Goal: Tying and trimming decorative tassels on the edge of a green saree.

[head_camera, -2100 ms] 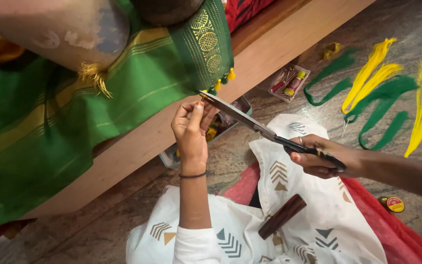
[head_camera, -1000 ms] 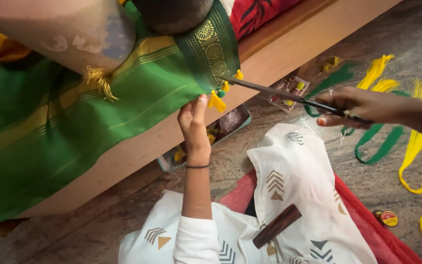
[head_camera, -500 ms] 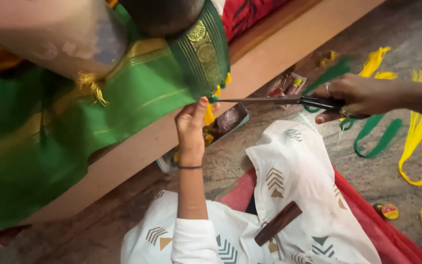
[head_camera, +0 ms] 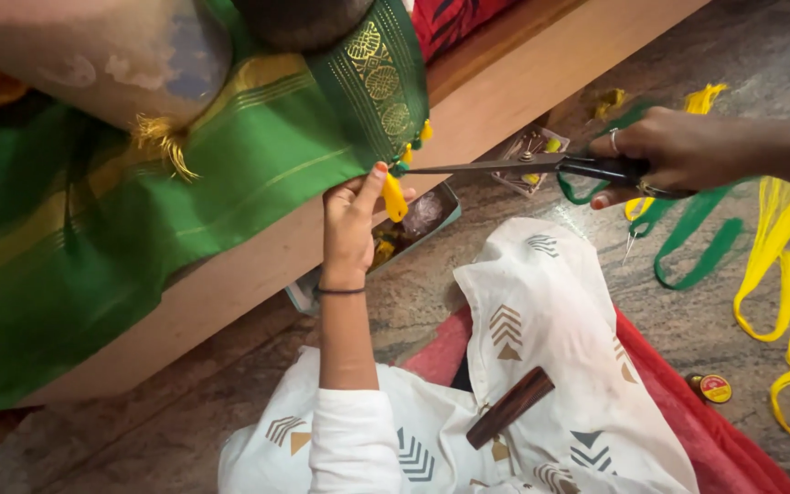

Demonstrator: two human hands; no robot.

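A green cloth (head_camera: 185, 201) with a gold-patterned border hangs over a wooden ledge (head_camera: 523, 91). My left hand (head_camera: 351, 220) pinches the cloth's lower edge, where a yellow tassel (head_camera: 395, 197) dangles. My right hand (head_camera: 678, 151) grips the dark handles of long scissors (head_camera: 505, 166). The blades lie level and their tips reach the cloth edge just above the tassel, beside my left thumb.
A small open tray (head_camera: 432, 220) of bits sits on the floor under the ledge. Green and yellow thread bundles (head_camera: 761, 265) lie on the stone floor at right, with a small round tin (head_camera: 713, 388). A brown wooden stick (head_camera: 509, 407) rests on my white patterned lap.
The scissors swung from a slant to level and their tips moved in to the cloth edge. My right hand rose and drifted right. My left hand stayed on the edge.
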